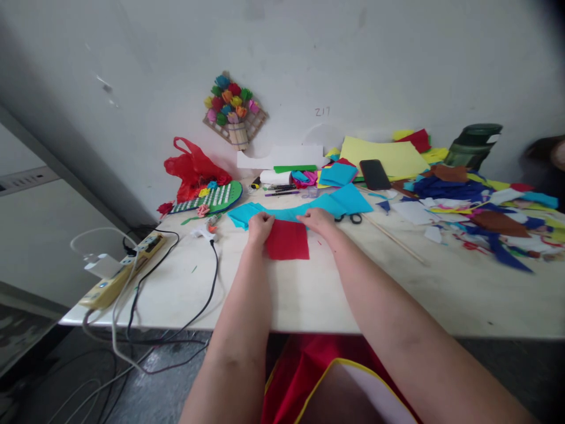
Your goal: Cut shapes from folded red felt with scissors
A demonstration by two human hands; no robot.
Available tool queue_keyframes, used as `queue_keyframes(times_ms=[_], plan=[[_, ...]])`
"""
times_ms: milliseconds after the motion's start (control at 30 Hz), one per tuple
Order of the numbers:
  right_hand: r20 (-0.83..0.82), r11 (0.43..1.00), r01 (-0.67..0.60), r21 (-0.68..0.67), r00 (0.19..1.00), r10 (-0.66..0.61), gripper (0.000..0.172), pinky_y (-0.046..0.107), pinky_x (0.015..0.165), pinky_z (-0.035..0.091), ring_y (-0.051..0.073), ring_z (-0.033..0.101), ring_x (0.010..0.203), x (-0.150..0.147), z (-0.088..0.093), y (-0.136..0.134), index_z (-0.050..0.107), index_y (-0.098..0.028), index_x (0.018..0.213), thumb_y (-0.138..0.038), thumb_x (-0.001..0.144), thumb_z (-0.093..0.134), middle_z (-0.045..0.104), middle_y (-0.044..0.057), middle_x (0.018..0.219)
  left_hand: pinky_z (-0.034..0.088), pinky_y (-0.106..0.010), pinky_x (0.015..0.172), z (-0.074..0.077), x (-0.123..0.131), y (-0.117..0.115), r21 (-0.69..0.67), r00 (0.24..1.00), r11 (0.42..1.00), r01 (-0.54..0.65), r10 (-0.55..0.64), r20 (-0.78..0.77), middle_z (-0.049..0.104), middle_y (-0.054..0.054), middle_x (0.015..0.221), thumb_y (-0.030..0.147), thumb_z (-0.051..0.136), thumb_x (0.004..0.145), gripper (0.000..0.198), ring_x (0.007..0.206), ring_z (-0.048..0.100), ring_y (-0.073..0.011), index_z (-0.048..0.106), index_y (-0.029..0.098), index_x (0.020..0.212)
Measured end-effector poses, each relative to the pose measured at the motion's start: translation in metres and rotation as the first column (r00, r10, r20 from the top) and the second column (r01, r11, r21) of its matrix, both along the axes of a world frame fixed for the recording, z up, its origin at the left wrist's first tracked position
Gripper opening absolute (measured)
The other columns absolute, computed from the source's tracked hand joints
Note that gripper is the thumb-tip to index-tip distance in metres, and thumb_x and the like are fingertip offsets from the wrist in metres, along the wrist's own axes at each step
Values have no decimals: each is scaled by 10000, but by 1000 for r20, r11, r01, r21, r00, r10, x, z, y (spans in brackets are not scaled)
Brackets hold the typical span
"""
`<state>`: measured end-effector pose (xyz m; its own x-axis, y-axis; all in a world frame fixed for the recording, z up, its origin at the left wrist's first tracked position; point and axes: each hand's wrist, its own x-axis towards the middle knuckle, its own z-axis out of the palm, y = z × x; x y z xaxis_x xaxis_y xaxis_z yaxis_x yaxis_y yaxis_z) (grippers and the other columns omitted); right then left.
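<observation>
A red square of felt (288, 241) lies flat on the pale table (309, 288) in front of me. My left hand (260, 227) rests on its upper left corner with the fingers curled down onto it. On the upper right corner, my right hand (318, 222) presses with bent fingers. Just behind both hands lies a long turquoise felt piece (309, 207).
Black-handled scissors (351, 218) and a thin wooden stick (392, 238) lie right of my hands. A black phone (375, 174) sits on yellow paper (388, 158). Felt scraps (481, 212) cover the right side. A glue gun (205, 232), power strip (123, 270) and cables lie left.
</observation>
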<state>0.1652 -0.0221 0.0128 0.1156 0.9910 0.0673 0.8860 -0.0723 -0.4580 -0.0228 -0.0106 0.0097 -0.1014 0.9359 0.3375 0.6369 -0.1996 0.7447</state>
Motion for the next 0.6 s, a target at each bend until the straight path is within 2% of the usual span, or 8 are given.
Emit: queue_keyframes(times_ms=[200,333,433,600], plan=[[2,998,-63,-8,998,63,360,295,633,384,242,579,877,0,2,-2,672,-236,807,-559,717,539,666,62,969,348,-263,632,-1,2,1,-5,991,999,-40,39,-127,603,-46,651,266,549,738,164,647,519,-160,604,154,632],[27,995,-96,-27,995,97,250,270,583,365,213,579,822,0,3,-2,661,-231,785,-448,663,646,654,46,995,353,-257,632,-2,3,0,11,988,999,-37,38,-150,613,-45,671,278,548,742,165,648,522,-153,622,150,667],[18,995,-93,-28,995,93,183,255,558,345,192,573,792,0,2,-1,653,-227,771,-379,670,652,661,33,950,353,-250,621,-3,4,-2,28,989,999,-35,38,-140,599,-29,640,293,550,737,177,630,515,-143,627,150,667],[-25,998,-57,2,998,57,141,245,551,333,172,565,750,2,-1,1,641,-226,740,-352,677,639,665,12,836,380,-259,629,-7,2,2,39,996,996,-78,80,-49,588,-40,599,424,465,790,361,658,548,-168,646,138,663]])
